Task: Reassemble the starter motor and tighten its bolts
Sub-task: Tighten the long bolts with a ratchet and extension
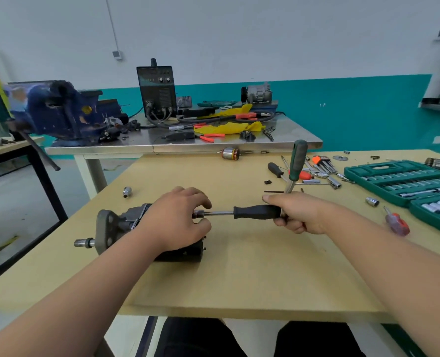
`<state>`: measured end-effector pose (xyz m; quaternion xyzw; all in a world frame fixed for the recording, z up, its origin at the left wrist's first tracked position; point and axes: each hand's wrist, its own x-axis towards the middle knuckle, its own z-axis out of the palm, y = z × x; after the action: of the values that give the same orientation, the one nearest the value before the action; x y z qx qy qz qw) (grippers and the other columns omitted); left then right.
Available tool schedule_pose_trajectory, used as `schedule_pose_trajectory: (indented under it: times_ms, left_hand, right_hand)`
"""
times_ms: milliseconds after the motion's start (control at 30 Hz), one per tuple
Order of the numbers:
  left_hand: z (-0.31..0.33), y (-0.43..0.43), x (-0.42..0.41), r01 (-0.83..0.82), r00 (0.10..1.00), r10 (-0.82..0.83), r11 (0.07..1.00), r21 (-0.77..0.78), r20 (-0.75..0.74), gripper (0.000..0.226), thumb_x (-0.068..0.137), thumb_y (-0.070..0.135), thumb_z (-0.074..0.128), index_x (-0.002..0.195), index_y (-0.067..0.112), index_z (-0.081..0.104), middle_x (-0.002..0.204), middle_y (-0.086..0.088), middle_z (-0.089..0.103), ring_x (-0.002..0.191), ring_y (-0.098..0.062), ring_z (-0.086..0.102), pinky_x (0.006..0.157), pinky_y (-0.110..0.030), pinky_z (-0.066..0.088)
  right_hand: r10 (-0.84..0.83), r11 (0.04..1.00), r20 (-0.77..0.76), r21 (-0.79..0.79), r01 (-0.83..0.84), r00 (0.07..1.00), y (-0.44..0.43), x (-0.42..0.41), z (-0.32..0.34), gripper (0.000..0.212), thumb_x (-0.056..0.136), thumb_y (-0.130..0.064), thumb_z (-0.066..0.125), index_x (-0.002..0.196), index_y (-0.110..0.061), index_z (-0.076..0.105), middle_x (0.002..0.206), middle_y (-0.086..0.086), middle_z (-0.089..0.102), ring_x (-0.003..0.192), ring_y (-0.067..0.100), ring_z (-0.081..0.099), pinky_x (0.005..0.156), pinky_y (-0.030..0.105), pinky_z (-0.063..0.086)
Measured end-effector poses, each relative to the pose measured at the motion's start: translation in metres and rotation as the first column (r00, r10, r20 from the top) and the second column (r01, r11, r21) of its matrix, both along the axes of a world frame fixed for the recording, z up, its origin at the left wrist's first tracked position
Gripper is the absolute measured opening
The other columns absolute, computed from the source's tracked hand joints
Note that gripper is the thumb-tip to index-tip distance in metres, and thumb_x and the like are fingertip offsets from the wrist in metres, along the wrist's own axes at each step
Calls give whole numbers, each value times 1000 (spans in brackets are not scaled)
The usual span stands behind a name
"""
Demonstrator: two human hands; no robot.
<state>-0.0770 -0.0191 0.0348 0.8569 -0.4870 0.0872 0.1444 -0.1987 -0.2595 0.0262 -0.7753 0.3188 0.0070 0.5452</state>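
Grey starter motor (116,225) beneath left hand (177,220) pinching black-handled driver (255,212), right hand (298,215) gripping its handle

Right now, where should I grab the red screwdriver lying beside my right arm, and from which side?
Take the red screwdriver by its fat handle, from above: it lies flat on the table, thin shaft pointing away from you, handle nearest and uncovered. Your right hand holds the black-handled driver, so set that down first.

No text legible (welder panel (157,79) blurred).
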Motion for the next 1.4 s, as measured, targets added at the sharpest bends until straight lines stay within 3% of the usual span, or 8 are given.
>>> schedule_pose_trajectory:
  times_ms: [267, 467, 700, 833, 933, 1000, 1067, 1400]
  left_hand:
    - [-26, 20, -21, -202, 950, 165, 973, 116, 265, 80, 77, 76, 7, 114, 33, 63, 122, 16, 55, 117, -13, 45, 98, -30, 34]
    - [-26, -1, -21, -54, 957, 49, 998, 10, 286, 63, 81, 70, 29, 94, 25, 72, 102, 12, 61, 91, -10, 58, 71, -26, 47]
    - [-18, -83, -58, 178, 938, -134, 978, -111, 319, 80, 86, 51, 63, 150, 14, 31, 153, -7, 33, 136, -28, 28, 117, -42, 21]
    - [17, -114, -76, 239, 957, -164, 911, -334, 239, 31, 91, 27, 64, 118, 15, 57, 104, 0, 58, 98, -26, 57, 80, -29, 41]
    - [47, -116, -74, 181, 971, -115, 927, -327, 209, 14, 96, 34, 55, 93, 25, 44, 75, 16, 44, 64, -7, 49, 53, -24, 40]
    - [57, -111, -72, 215, 967, -156, 926, -311, 202, 15, 98, 39, 51, 93, 27, 43, 74, 16, 47, 62, -1, 48, 51, -24, 43]
    - [61, -107, -75, 255, 962, -207, 914, -315, 178, 15, 98, 39, 51, 94, 26, 45, 74, 15, 50, 62, -2, 49, 48, -22, 35]
    - [55, -127, -88, 389, 920, -377, 911, -139, 110, 11, 96, 34, 56, 99, 28, 48, 81, 18, 46, 73, -4, 48, 60, -18, 37]
  right_hand:
    - [-322, 891, 37, 349, 289, 946, -39, -56, -20, 44, 97, -52, 43, 90, -13, 61, 48, 4, 49, 32, 11, 24, 33, 16, 19]
    - [-354, 867, 107, 410, 283, 929, -31, -69, -14, 53, 95, -57, 42, 99, -9, 64, 47, 2, 48, 32, 12, 26, 34, 18, 22]
    - [-337, 857, 341, 496, 137, 877, 7, -66, 17, 48, 93, -60, 45, 105, -15, 59, 47, 3, 46, 34, 13, 26, 34, 19, 21]
    - [-251, 871, 433, 491, 8, 866, 15, -83, 46, 67, 90, -71, 36, 88, -9, 61, 43, 2, 40, 32, 14, 26, 34, 19, 22]
    - [-184, 978, 388, -24, 209, 903, 11, -109, 62, 88, 86, -80, 21, 58, -10, 68, 41, 2, 44, 35, 15, 37, 43, 22, 27]
    - [-151, 675, 530, -562, 479, 834, 0, -127, 64, 75, 84, -73, 29, 57, -11, 62, 46, -4, 51, 46, 7, 47, 49, 28, 32]
    - [-30, 510, 711, -594, 623, 703, -7, -137, 63, 41, 84, -59, 42, 63, -26, 55, 64, -15, 54, 65, 2, 49, 59, 28, 35]
    - [167, 986, 605, -109, -126, 778, -27, -138, 50, 55, 74, -72, 47, 71, -24, 73, 56, 5, 58, 43, 15, 45, 53, 30, 42]
